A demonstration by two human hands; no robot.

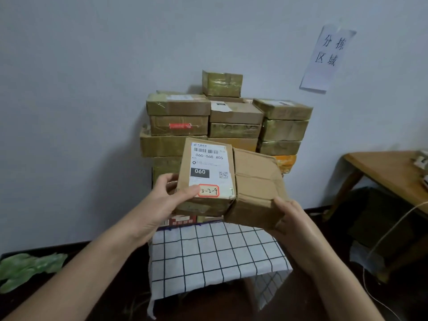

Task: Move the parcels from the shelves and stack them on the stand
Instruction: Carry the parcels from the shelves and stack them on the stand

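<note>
Parcels stacked: about a dozen are counted in the stack [235, 112] on the cloth-covered stand [215, 256]; others are hidden.
Parcels held: two, a labelled parcel [208, 177] and a crumpled parcel [254, 186], side by side before the stack.
Handling: judged light; the dented, soft cardboard is best supported under its bottom corners.
Left hand [166, 195]: wrapped round the labelled parcel's corner.
Right hand [291, 216]: gripping the crumpled parcel's lower edge.

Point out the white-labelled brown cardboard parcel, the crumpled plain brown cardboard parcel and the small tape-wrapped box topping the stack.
White-labelled brown cardboard parcel [208, 163]: head view, shipping label.
Crumpled plain brown cardboard parcel [254, 181]: head view, creased top face.
Small tape-wrapped box [222, 86]: head view, front face.
</note>
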